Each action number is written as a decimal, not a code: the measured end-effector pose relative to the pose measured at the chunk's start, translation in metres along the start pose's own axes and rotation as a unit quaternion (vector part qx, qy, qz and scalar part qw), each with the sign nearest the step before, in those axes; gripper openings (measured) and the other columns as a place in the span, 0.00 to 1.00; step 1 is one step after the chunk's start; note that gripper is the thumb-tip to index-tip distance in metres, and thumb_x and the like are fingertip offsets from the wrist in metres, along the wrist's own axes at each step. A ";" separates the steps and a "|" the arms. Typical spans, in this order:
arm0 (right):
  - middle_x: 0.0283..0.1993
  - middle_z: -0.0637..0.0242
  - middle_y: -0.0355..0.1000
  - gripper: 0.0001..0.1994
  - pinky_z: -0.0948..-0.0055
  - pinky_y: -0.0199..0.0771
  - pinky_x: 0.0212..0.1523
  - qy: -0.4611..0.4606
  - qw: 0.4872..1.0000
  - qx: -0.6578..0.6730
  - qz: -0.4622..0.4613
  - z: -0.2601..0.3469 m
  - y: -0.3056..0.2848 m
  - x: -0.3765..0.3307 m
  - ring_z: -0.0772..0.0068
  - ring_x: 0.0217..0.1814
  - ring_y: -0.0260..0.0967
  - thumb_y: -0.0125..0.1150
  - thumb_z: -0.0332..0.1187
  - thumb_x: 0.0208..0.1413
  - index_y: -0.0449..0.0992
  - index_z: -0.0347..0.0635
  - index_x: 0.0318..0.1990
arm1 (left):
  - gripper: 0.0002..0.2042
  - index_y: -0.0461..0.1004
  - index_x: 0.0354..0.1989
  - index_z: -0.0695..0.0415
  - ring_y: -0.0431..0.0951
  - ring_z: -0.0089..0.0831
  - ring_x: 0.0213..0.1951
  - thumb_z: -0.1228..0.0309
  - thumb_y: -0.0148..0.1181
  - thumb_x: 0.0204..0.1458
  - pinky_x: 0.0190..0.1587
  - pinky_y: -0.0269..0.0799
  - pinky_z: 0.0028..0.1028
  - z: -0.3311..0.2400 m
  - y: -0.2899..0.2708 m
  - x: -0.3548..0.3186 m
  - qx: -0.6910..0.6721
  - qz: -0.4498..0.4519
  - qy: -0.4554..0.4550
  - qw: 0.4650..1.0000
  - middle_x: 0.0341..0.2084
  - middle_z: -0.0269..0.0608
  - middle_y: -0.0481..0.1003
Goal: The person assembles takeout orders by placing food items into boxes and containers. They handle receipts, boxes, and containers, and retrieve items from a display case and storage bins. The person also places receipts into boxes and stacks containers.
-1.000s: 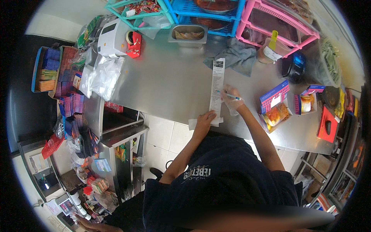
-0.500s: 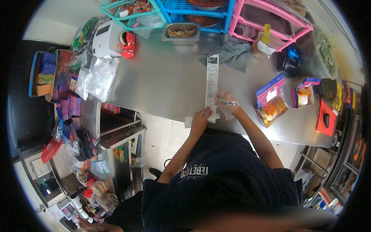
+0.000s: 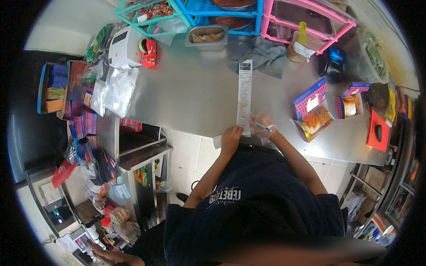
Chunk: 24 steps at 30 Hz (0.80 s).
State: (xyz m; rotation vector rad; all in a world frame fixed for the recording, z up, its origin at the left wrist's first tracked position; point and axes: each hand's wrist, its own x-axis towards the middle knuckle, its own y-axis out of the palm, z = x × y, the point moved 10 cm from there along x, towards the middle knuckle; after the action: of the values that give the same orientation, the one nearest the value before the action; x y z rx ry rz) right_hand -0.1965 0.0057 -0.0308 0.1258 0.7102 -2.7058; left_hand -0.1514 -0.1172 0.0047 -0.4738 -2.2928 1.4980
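A long printed paper receipt (image 3: 243, 95) lies lengthwise on the steel table, its near end by the front edge. My left hand (image 3: 230, 138), bare, has its fingers closed over that near end. Just right of the paper is my right hand (image 3: 262, 125) in a clear plastic glove, gripping a pen (image 3: 263, 127) that slants across the fingers. I cannot make out whether the pen tip touches the receipt. Further right stand two open cartons of food, one larger (image 3: 314, 122) and one smaller (image 3: 350, 106).
A grey cloth (image 3: 264, 57) lies beyond the receipt, with a metal tray (image 3: 207, 37) and coloured racks (image 3: 306, 24) behind. At left are a white printer (image 3: 125, 48), a red tape dispenser (image 3: 150, 53) and plastic bags (image 3: 116, 91). Another person's arm (image 3: 113, 256) shows at lower left.
Both my hands have slid slightly toward me along the receipt, the right one with the pen still in it. The whole view has shifted a little.
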 end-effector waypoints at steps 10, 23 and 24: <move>0.36 0.56 0.73 0.13 0.63 0.70 0.37 0.136 0.953 0.015 -0.269 -0.025 -0.088 -0.009 0.58 0.33 0.71 0.60 0.38 0.54 0.74 0.39 0.42 | 0.08 0.71 0.38 0.57 0.75 0.46 0.37 0.76 0.53 0.47 0.39 0.72 0.41 0.006 0.008 -0.001 -0.046 0.025 -0.032 0.998 0.33 0.44 0.71; 0.43 0.64 0.72 0.11 0.58 0.65 0.51 0.069 0.864 -0.462 -0.186 -0.060 -0.164 -0.206 0.59 0.50 0.66 0.52 0.28 0.45 0.76 0.48 0.38 | 0.25 0.69 0.56 0.49 0.73 0.46 0.48 0.78 0.56 0.45 0.47 0.70 0.42 0.025 -0.010 0.073 -0.114 0.012 -0.023 0.993 0.48 0.41 0.70; 0.42 0.65 0.72 0.10 0.58 0.65 0.50 0.025 0.862 -0.471 -0.184 -0.058 -0.157 -0.195 0.59 0.49 0.66 0.53 0.29 0.45 0.77 0.49 0.36 | 0.25 0.69 0.56 0.48 0.74 0.45 0.48 0.78 0.56 0.46 0.47 0.69 0.42 0.024 -0.002 0.077 -0.090 0.045 -0.014 0.995 0.49 0.41 0.70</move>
State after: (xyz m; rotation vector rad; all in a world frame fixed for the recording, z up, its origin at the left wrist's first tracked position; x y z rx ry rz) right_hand -0.0678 0.2212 0.0235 -0.2019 2.1444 -2.3274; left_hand -0.2307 -0.1018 0.0067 -0.6163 -2.4699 1.3523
